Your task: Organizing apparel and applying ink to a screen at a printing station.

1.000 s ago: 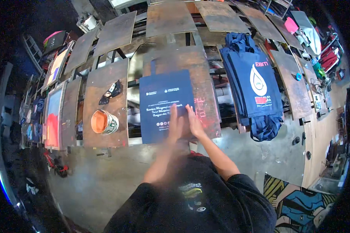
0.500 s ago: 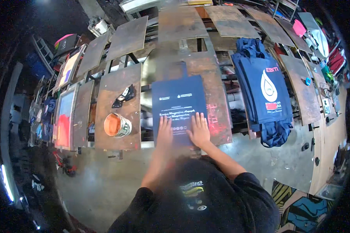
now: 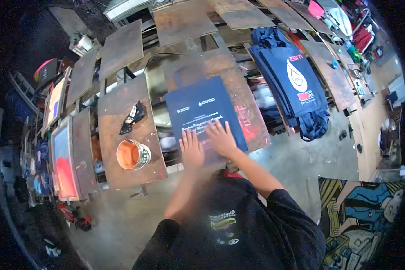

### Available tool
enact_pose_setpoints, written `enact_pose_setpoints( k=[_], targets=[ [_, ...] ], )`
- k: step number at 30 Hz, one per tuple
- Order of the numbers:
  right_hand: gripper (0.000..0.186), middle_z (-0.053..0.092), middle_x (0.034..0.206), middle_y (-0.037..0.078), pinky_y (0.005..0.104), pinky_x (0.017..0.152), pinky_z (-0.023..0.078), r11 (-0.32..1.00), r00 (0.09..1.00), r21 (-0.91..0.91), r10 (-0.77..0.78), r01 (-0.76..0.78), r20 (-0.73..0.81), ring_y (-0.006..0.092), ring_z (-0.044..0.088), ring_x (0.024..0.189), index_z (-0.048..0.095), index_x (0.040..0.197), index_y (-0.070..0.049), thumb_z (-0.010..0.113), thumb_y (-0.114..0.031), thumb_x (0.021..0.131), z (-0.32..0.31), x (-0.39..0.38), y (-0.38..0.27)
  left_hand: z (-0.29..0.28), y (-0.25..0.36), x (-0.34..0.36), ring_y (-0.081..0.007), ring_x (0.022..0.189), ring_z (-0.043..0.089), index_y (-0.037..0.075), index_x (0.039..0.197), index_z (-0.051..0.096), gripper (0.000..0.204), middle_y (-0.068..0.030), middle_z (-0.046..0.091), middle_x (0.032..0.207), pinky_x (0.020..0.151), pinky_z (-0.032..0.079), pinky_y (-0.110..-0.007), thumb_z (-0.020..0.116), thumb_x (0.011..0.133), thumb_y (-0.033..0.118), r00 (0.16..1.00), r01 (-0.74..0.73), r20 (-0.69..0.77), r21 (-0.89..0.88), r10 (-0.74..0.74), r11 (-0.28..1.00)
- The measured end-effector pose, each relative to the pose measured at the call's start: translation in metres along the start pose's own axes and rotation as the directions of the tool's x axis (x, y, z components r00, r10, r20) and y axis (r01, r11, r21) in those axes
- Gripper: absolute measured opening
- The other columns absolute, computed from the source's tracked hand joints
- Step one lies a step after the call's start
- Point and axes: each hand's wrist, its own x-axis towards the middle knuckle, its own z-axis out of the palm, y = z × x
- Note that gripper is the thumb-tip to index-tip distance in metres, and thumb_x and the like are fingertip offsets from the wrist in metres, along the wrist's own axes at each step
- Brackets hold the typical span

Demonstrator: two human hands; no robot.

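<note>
A navy bag (image 3: 207,102) with white printing lies on a wooden board (image 3: 249,119) in front of me; part of its top is smeared in the picture. My left hand (image 3: 191,148) rests palm down on the lower left of the bag, fingers straight and slightly apart. Beside it, my right hand (image 3: 220,139) also presses flat on the lower middle, fingers spread. Neither holds anything. On the board to the left stand a tub (image 3: 128,154) with orange contents and, behind it, a crumpled dark cloth (image 3: 131,118).
A stack of navy bags (image 3: 283,74) with printed fronts covers the board to the right. Two framed screens (image 3: 64,173) line the far left. More wooden boards (image 3: 184,18) form rows across the back. A painted panel (image 3: 364,209) is at lower right.
My hands have gone from raised, fingers together, to lying flat with fingers spread on the bag. The whole view has tilted slightly, the right side now sitting higher.
</note>
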Motion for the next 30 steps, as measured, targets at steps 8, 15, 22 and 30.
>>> enact_pose_setpoints(
  k=[8, 15, 22, 30],
  targets=[
    [0.064, 0.033, 0.171, 0.01, 0.0612, 0.127, 0.017, 0.98, 0.979, 0.001, 0.2, -0.2, -0.042, 0.0355, 0.026, 0.158, 0.042, 0.161, -0.017, 0.053, -0.045, 0.105, -0.018, -0.03, 0.051, -0.002, -0.002, -0.001, -0.0374, 0.159, 0.024, 0.004, 0.16, 0.04, 0.065, -0.0192, 0.032, 0.17, 0.129, 0.019, -0.055, 0.055, 0.103, 0.031, 1.0, -0.008, -0.025, -0.021, 0.007, 1.0],
    [0.062, 0.036, 0.169, 0.01, 0.0692, 0.125, 0.011, 0.953, 0.956, -0.079, 0.294, -0.292, 0.02, 0.036, 0.024, 0.159, 0.047, 0.158, -0.017, 0.054, -0.046, 0.103, -0.023, -0.023, 0.036, 0.002, -0.007, 0.001, -0.0381, 0.161, 0.019, 0.003, 0.161, 0.039, 0.065, -0.0193, 0.029, 0.171, 0.129, 0.014, -0.056, 0.048, 0.105, 0.034, 0.999, 0.0, 0.047, -0.031, 0.002, 1.0],
    [0.061, 0.037, 0.167, 0.016, 0.064, 0.127, 0.014, 0.997, 0.997, -0.015, 0.081, -0.08, 0.011, 0.0389, 0.023, 0.159, 0.048, 0.156, -0.013, 0.058, -0.039, 0.102, -0.008, 0.011, 0.001, 0.01, -0.008, -0.001, -0.0403, 0.157, 0.028, 0.004, 0.16, 0.041, 0.068, -0.022, 0.035, 0.167, 0.126, 0.023, -0.059, 0.056, 0.101, 0.034, 0.992, -0.05, -0.115, -0.007, 0.049, 0.999],
    [0.064, 0.031, 0.172, 0.01, 0.0597, 0.128, 0.017, 0.995, 0.994, 0.036, 0.095, -0.097, 0.047, 0.0381, 0.023, 0.159, 0.04, 0.162, -0.019, 0.051, -0.045, 0.105, -0.014, 0.002, 0.031, 0.001, -0.003, 0.001, -0.0382, 0.158, 0.026, 0.005, 0.16, 0.041, 0.066, -0.0195, 0.034, 0.168, 0.127, 0.021, -0.057, 0.055, 0.101, 0.032, 1.0, -0.017, -0.022, 0.021, 0.017, 1.0]
  ],
)
